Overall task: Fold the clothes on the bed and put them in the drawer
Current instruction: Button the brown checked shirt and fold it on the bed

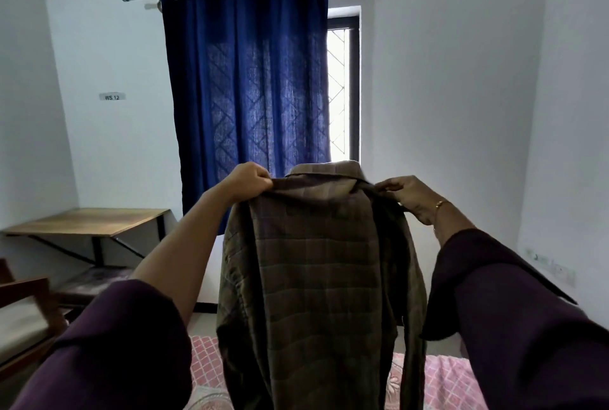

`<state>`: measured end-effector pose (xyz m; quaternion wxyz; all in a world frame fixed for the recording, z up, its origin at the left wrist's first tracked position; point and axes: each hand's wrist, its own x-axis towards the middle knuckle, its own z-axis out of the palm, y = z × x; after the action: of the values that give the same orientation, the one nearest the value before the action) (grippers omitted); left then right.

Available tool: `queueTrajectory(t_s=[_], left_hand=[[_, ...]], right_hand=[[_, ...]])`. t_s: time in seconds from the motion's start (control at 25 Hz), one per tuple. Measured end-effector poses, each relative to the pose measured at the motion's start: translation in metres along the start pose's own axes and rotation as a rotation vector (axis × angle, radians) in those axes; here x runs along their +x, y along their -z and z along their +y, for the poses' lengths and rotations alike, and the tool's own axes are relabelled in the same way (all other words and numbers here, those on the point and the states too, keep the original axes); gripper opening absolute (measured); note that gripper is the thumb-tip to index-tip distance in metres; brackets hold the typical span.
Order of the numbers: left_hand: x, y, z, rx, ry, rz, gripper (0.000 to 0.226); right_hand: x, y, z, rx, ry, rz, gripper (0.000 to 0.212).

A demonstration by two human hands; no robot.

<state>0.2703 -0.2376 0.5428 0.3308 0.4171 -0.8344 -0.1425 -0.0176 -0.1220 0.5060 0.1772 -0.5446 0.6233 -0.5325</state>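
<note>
So both arms are up and stretched out in front, holding a brown checked shirt (309, 264) in the air by its shoulders. The left hand (252, 180) sits at about 10 o'clock from the shirt's middle, fingers curled tight and pinching the fabric right at the shoulder seam. The right hand (410, 197) is over at 2 o'clock, pinching the other shoulder just beside the collar, with a thin gold bracelet (440, 205) on that wrist. The collar pokes up between the two hands and the rest of the shirt hangs straight down, sleeves drooping along the sides. Its lower end drops out of view at 6 o'clock, over the bed (445, 380) with its pink patterned cover. Behind the shirt at 12 o'clock hangs a dark blue curtain (247, 80), with a strip of bright window (339, 90) just beside it. A wooden desk (89, 221) stands against the wall at 9 o'clock.
</note>
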Motion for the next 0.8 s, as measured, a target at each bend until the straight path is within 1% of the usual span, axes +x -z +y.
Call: queueTrajectory(t_s=[0.04,0.08,0.16,0.24,0.28,0.32,0.36,0.4,0.48,0.52,0.6,0.68,0.72,0.76,0.8], left_hand=[[0.000,-0.001,-0.008,0.134,-0.023,0.011,0.018],[0.001,-0.002,-0.014,0.213,-0.043,0.036,0.018],[0.003,-0.003,-0.019,0.247,-0.104,0.116,0.022],[0.004,-0.005,-0.010,0.218,-0.125,0.277,0.024],[0.004,-0.005,-0.003,0.172,-0.110,0.364,0.025],[0.004,-0.004,0.004,0.111,-0.077,0.417,0.027],[0.004,-0.002,0.008,0.049,-0.047,0.430,0.029],[0.006,-0.001,0.007,0.013,-0.024,0.418,0.031],[0.007,0.000,0.002,0.025,-0.003,0.409,0.032],[0.005,0.001,0.001,0.058,0.005,0.414,0.033],[0.004,0.003,-0.001,0.089,0.021,0.424,0.039],[0.002,0.009,-0.005,0.003,0.087,0.433,0.043],[0.003,0.014,-0.010,-0.090,0.147,0.436,0.043],[0.002,0.020,-0.016,-0.228,0.215,0.438,0.042],[0.002,0.024,-0.022,-0.386,0.266,0.437,0.041]], right_hand=[[0.000,0.005,0.003,0.020,-0.013,0.038,0.019],[0.002,0.011,0.007,-0.022,-0.008,0.113,0.018],[0.006,0.016,0.012,-0.210,0.004,0.288,0.027],[0.007,0.012,0.008,-0.303,0.056,0.390,0.034],[0.006,0.008,0.003,-0.289,0.107,0.396,0.032],[0.004,0.005,-0.001,-0.281,0.166,0.374,0.027],[0.002,0.002,-0.005,-0.312,0.224,0.343,0.024],[0.002,0.002,-0.005,-0.397,0.258,0.319,0.030],[0.005,0.003,-0.002,-0.595,0.306,0.284,0.040],[0.008,0.004,0.001,-0.628,0.326,0.298,0.038],[0.012,0.005,0.002,-0.544,0.317,0.323,0.022],[0.014,0.010,0.004,-0.382,0.246,0.367,0.004],[0.015,0.016,0.004,-0.232,0.184,0.408,0.009],[0.014,0.025,0.003,-0.040,0.115,0.436,0.018],[0.012,0.034,0.001,0.128,0.064,0.442,0.022]])
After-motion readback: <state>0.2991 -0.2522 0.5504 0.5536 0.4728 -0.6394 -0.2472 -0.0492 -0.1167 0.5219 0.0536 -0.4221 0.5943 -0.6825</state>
